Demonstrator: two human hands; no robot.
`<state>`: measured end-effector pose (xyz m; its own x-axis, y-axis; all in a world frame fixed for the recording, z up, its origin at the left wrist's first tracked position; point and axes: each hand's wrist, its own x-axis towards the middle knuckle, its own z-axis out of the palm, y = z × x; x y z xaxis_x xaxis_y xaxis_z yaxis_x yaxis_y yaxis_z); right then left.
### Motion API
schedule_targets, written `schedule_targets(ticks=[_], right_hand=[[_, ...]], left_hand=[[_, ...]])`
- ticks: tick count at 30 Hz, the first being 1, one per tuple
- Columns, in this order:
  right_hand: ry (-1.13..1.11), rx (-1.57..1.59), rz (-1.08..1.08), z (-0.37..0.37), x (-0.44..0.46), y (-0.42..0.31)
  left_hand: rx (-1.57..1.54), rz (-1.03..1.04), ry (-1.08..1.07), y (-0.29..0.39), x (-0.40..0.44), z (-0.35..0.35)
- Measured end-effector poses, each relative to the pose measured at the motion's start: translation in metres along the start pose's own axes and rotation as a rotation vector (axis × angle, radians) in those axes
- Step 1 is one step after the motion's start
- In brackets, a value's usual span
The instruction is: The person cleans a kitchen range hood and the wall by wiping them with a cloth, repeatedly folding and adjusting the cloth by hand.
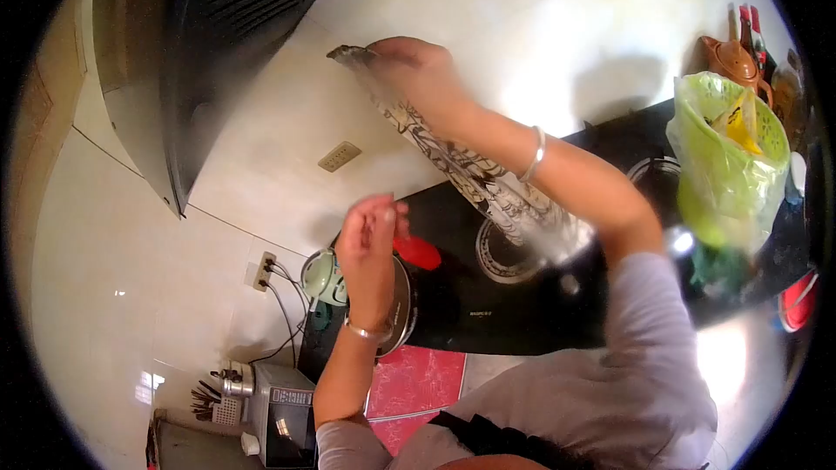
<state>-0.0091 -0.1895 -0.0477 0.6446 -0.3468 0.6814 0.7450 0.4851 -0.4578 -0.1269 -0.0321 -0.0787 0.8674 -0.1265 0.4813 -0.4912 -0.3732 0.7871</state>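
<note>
Pinching the dark top end of the patterned cloth (453, 157), the right hand (422, 78) has a narrow, closed grip up near the wall, as I see it on my feed. From there the cloth slants down to the right, its lower end blurred over the near burner (495, 268); I can't tell whether it touches. I judge it thin and limp, so it hangs in long folds and probably swings easily.

The left hand (367, 235) is lower and to the left, fingers curled. A red piece (418, 252) shows just beside it, but I can't tell whether the fingers hold it, so I won't call that grip. Just below is a dark round pan (405, 309), partly behind the wrist.

Under all this I have a glossy black cooktop (453, 296). On its right, a green basket (697, 200) sits in a clear plastic bag (758, 196) with a yellow packet (742, 126) inside; a brown teapot (731, 61) is on the far side of it. Left of the pan is a pale green appliance (320, 278).

Farther out, a range hood (209, 61) looms at far left against the pale tiled wall (522, 43). Near left, I make out a microwave (290, 426) beside a steel pot (235, 379), with cables running up to a socket (264, 270).
</note>
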Motion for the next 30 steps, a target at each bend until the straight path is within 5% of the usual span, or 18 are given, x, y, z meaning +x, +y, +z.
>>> schedule_targets(ticks=[5,8,24,27,30], right_hand=[[-0.025,-0.010,0.105,-0.011,-0.018,0.001],[-0.069,0.066,0.178,-0.018,-0.024,0.001],[-0.001,-0.265,0.432,-0.050,-0.028,-0.023],[0.054,-0.210,0.429,-0.048,-0.028,-0.021],[0.091,-0.203,0.491,-0.046,-0.029,-0.022]], left_hand=[[-0.122,0.151,-0.002,-0.011,0.036,0.026],[-0.166,0.022,0.048,-0.028,0.052,0.044],[-0.157,0.086,-0.082,-0.052,0.069,0.041],[-0.226,0.147,-0.006,-0.062,0.072,0.042],[0.042,0.321,0.204,-0.072,0.073,0.047]])
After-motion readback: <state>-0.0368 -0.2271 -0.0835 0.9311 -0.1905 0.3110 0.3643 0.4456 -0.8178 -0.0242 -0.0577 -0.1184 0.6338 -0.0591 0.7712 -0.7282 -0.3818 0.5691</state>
